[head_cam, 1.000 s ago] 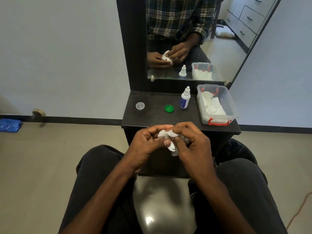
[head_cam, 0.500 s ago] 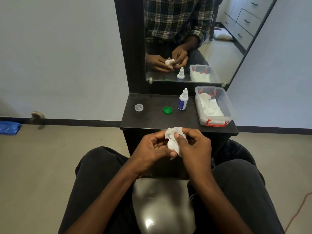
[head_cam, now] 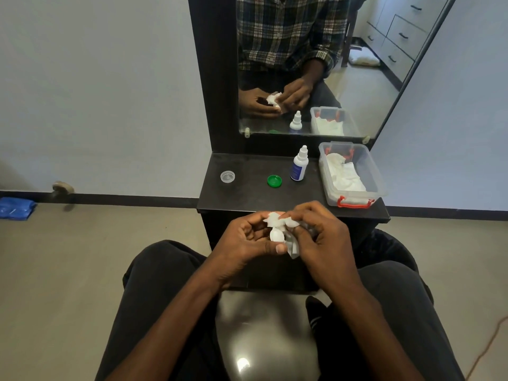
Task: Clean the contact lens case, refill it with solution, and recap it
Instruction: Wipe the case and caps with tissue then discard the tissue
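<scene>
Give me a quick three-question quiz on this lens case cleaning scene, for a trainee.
1. True or false: the green cap lies on the shelf, off the case.
2. What stands just right of the green cap? A) bottle B) clear cap C) box
3. Fill in: both hands work a white ____ against the case.

Key:
1. True.
2. A, the bottle; the clear cap sits far left, the box far right.
3. Tissue; the left hand and right hand hold it on the case.
</scene>
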